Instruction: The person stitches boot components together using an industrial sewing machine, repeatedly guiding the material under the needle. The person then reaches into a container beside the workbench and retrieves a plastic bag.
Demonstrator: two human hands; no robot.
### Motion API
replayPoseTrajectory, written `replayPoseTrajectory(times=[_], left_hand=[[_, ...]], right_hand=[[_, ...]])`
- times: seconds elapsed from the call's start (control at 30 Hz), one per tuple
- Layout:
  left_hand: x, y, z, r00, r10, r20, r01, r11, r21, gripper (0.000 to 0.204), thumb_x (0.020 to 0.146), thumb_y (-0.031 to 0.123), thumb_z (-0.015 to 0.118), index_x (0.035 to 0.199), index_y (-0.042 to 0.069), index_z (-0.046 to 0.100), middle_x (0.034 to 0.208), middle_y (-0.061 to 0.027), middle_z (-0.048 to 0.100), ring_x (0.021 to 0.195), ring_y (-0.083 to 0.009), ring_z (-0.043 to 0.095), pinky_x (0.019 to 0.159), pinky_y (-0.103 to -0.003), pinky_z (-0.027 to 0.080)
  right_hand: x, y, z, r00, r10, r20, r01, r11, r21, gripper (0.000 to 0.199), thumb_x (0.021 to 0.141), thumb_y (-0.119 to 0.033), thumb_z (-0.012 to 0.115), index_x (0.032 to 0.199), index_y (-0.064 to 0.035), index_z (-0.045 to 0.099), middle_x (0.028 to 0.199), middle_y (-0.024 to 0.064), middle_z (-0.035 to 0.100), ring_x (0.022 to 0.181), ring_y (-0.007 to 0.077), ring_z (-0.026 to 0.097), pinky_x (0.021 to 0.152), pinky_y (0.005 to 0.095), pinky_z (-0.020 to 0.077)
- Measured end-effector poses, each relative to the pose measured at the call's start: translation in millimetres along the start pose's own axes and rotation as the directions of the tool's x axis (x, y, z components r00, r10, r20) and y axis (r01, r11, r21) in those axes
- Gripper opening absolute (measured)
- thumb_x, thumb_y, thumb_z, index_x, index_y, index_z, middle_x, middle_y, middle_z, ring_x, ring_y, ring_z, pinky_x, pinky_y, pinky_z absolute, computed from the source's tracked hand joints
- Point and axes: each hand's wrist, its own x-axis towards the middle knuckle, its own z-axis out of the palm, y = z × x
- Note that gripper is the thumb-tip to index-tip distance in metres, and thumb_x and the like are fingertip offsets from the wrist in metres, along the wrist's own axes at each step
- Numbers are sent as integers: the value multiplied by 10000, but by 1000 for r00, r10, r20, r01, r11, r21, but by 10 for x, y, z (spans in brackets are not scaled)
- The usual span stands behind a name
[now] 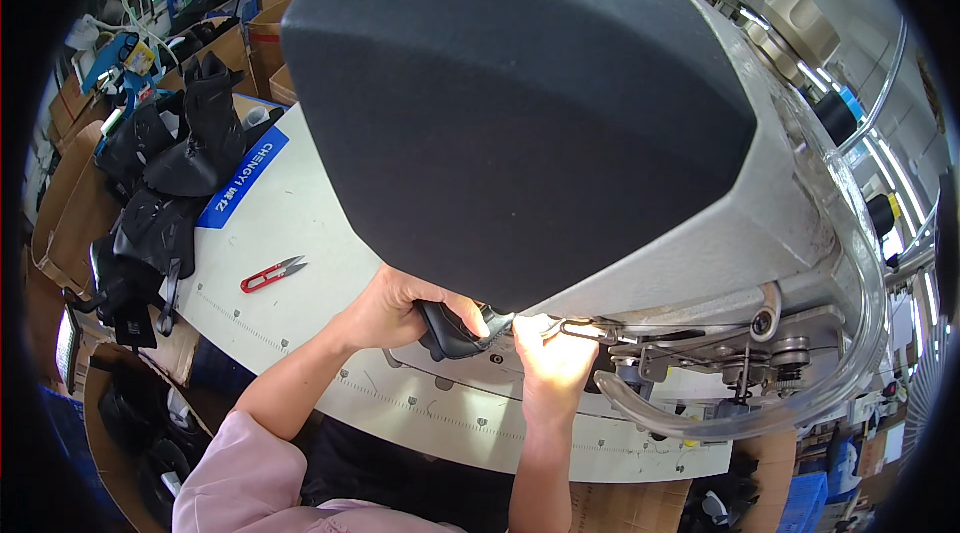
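Under the big dark head of an industrial sewing machine [520, 123], my left hand [405, 308] grips a black, leather-like piece [455, 335], thumb on top. My right hand [553, 358] is closed close to the needle area, in bright lamp light. Its fingertips are partly hidden by the machine, so whatever they pinch cannot be made out. Red-handled thread snips [268, 277] lie on the pale table [330, 318], left of my left hand.
Several black shoe-like pieces [165, 183] are heaped at the table's left edge, by a blue strip [243, 178]. Cardboard boxes [80, 188] stand beyond them. Metal linkage [770, 353] and a clear curved tube [740, 423] lie right of my right hand.
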Motion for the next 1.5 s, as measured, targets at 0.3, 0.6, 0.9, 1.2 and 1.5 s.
replayPoseTrajectory(times=[0.3, 0.6, 0.9, 1.2, 1.5], left_hand=[[3, -8, 11, 999, -14, -41, 15, 1000, 15, 478, 563, -217, 617, 857, 128, 768, 853, -13, 718, 855, -170, 666, 798, -270, 493], [-116, 53, 240, 982, 63, -176, -35, 987, 155, 403, 601, -168, 652, 863, 117, 763, 836, -47, 722, 787, -204, 692, 722, -278, 521], [-205, 56, 424, 929, 186, -320, -30, 900, 435, 350, 608, -40, 723, 844, 212, 780, 858, 39, 697, 854, -158, 604, 764, -287, 339], [-130, 77, 333, 946, 144, -290, -59, 957, 283, 366, 581, -72, 727, 834, 189, 767, 849, 9, 698, 826, -187, 639, 729, -298, 432], [-124, 50, 315, 945, 165, -282, -54, 930, 363, 376, 582, -105, 687, 827, 171, 761, 843, 5, 707, 796, -187, 652, 691, -282, 447]], right_hand=[[1, 68, 45, 995, 56, -77, -44, 988, 145, 153, 767, 55, 641, 760, -29, 514, 718, 3, 515, 631, 70, 474, 577, 232, 394], [-2, 276, -179, 994, 84, 76, -88, 994, 58, 231, 761, 44, 645, 577, -32, 527, 576, -23, 512, 518, 63, 452, 512, 245, 357], [19, 447, -290, 990, 142, 4, -141, 977, 159, 169, 738, 71, 648, 609, -26, 597, 582, 1, 553, 529, 85, 515, 541, 259, 429], [67, 517, -315, 992, 115, 44, -121, 974, 189, 143, 759, 69, 664, 659, -19, 612, 646, 14, 592, 587, 103, 563, 599, 276, 480], [83, 454, -295, 989, 145, 33, -149, 969, 196, 108, 765, 65, 700, 760, -18, 630, 721, 30, 615, 674, 121, 602, 680, 282, 506]])
